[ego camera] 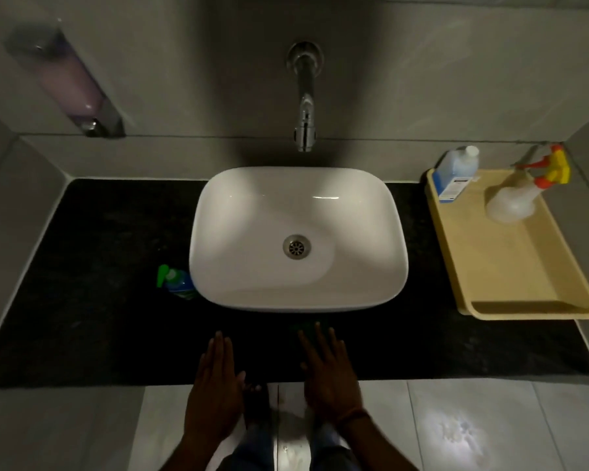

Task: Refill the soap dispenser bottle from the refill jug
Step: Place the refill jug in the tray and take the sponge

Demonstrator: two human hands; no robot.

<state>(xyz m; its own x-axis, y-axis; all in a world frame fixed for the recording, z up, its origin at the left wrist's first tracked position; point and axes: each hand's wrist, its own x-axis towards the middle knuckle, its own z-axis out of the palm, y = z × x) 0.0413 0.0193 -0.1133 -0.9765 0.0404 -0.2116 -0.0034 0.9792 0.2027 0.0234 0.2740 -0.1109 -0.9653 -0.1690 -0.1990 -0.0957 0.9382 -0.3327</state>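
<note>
A small soap dispenser bottle (177, 282) with a green pump top stands on the black counter, touching the left side of the white basin (252, 212). A blue refill jug (456, 173) with a white cap stands at the far end of a beige tray (510, 263) on the right. My left hand (215, 389) and my right hand (329, 375) hover flat, palms down, fingers apart, over the counter's front edge below the basin. Neither hand holds anything.
A clear spray bottle (521, 195) with a red and yellow trigger stands on the tray beside the jug. A wall-mounted dispenser (68, 86) with pinkish liquid hangs at the upper left. A chrome tap (305, 96) juts from the wall over the basin. The room is dim.
</note>
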